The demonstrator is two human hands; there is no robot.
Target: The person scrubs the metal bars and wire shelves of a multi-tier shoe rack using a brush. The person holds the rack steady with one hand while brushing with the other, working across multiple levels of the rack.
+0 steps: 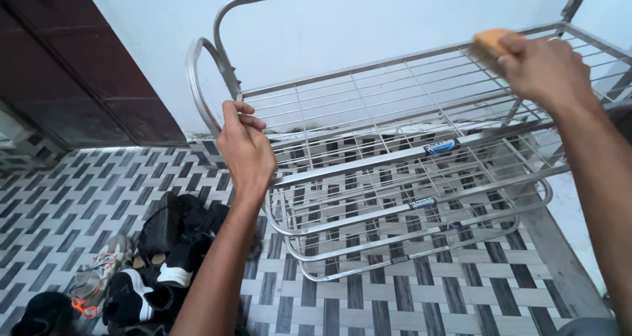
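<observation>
A pale wall (342, 26) stands at the far side, a dark door (79, 73) to its left. The floor (421, 303) has grey-and-white woven-pattern tiles. Near left lie shoes (151, 257), perhaps several pairs.

The right hand (546, 69) hides most of the tan brush (488, 45). Beyond it, the rack (395, 158) runs off the picture's right edge. Below the left hand (245, 148), the forearm covers part of the dark shoes (178, 237).

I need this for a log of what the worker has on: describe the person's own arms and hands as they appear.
Both arms are bare as far as the picture shows: no sleeves, gloves, watch or rings visible. The left hand and right hand are uncovered. The left forearm is lean and runs out of the bottom edge; the right forearm leaves at the right edge.
</observation>
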